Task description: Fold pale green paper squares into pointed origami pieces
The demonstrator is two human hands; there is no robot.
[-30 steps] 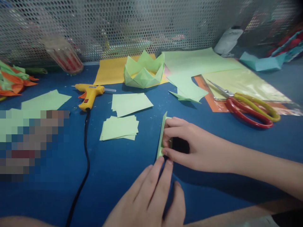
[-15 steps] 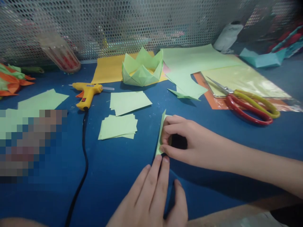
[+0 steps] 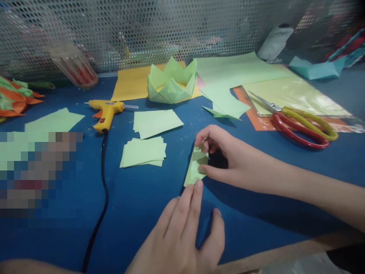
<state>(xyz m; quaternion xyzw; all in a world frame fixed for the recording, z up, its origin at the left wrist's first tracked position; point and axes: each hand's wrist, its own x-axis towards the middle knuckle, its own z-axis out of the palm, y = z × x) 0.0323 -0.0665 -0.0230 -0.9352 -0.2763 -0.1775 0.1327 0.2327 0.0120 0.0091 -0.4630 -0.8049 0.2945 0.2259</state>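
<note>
A small piece of light green paper (image 3: pixel 196 163), with folded layers showing, lies on the blue tabletop between my hands. My right hand (image 3: pixel 228 152) has its curled fingers at the far end of the paper and its thumb pressing the near right part. Fingertips of my left hand (image 3: pixel 179 228) touch the paper's near edge; its fingers are stretched out and the thumb stands apart. Left of the paper are two stacks of cut green paper pieces, a far stack (image 3: pixel 156 122) and a near stack (image 3: pixel 144 152).
A yellow glue gun (image 3: pixel 107 114) lies to the left, its black cord (image 3: pixel 104 194) running toward me. Red-and-yellow-handled scissors (image 3: pixel 299 127) lie at the right. A folded green paper crown shape (image 3: pixel 171 89) stands behind. A perforated metal panel (image 3: pixel 137 30) closes off the back. Blurred blocks hide the far left.
The green paper, seen earlier with an edge raised, now lies flatter with its folded face showing. My right-hand fingers have opened wider and shifted to its far end.
</note>
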